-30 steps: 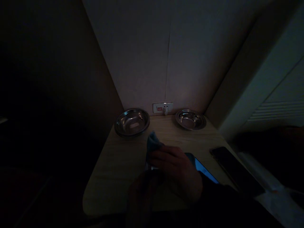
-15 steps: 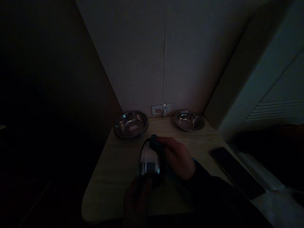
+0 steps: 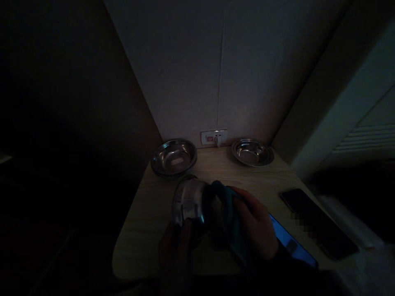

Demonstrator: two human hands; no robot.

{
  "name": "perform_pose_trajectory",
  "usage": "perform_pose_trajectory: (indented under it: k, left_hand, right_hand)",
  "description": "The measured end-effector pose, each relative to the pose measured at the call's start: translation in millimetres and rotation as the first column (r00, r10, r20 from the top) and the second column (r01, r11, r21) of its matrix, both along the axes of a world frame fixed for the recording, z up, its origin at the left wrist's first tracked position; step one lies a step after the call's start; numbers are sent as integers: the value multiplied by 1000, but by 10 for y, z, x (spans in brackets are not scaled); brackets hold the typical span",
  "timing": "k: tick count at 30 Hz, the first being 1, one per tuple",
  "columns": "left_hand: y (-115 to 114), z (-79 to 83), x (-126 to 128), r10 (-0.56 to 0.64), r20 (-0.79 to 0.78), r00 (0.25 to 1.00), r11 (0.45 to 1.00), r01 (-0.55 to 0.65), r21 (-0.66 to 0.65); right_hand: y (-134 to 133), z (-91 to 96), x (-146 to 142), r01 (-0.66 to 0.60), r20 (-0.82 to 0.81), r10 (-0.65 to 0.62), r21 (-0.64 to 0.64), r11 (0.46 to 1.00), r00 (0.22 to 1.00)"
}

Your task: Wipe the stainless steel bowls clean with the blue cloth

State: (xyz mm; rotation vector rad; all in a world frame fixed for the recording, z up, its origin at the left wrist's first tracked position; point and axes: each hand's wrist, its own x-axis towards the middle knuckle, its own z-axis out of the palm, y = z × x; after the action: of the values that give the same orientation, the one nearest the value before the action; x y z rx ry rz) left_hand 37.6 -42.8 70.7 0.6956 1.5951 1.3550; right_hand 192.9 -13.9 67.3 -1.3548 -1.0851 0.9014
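A shiny metal bowl (image 3: 190,200) is tilted on its side above the near part of the table, its outer wall facing right. My left hand (image 3: 177,250) grips it from below, the thumb pressed on the outside; the other fingers are lost in the dark. Bunched in my right hand (image 3: 254,222) is a teal cloth (image 3: 231,213), its upper end close to the bowl's base. In this dim light I cannot tell whether cloth and bowl touch.
Metal bowls (image 3: 160,169), seemingly stacked, stand at the back left; a shallower metal bowl (image 3: 265,155) is at the back right. Between them is a wall socket (image 3: 210,137) with a plug. A dark phone (image 3: 321,224) and a lit phone (image 3: 288,238) lie on the right of the table (image 3: 138,230).
My right hand and the cloth have shifted right and down from the bowl's rim side. The bowl has turned, showing more of its outside and base. The lit phone screen has come into view.
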Motion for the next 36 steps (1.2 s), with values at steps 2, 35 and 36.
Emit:
perform_pose_trajectory:
  k: [2,35,36]
  left_hand:
    - [7,-3,-15,-1,52,999,1000,1,-6]
    - [84,-28,-143,-57,-27,998,993,60,105]
    - [89,-21,-131,-45,-5,999,993,46,108]
  right_hand:
    - [-45,-26,-8,27,12,-27,-5,1000,1000]
    - [-340,-131,-35,7,337,-71,187,982,939]
    - [-354,-139,-45,-43,397,-63,251,967,915]
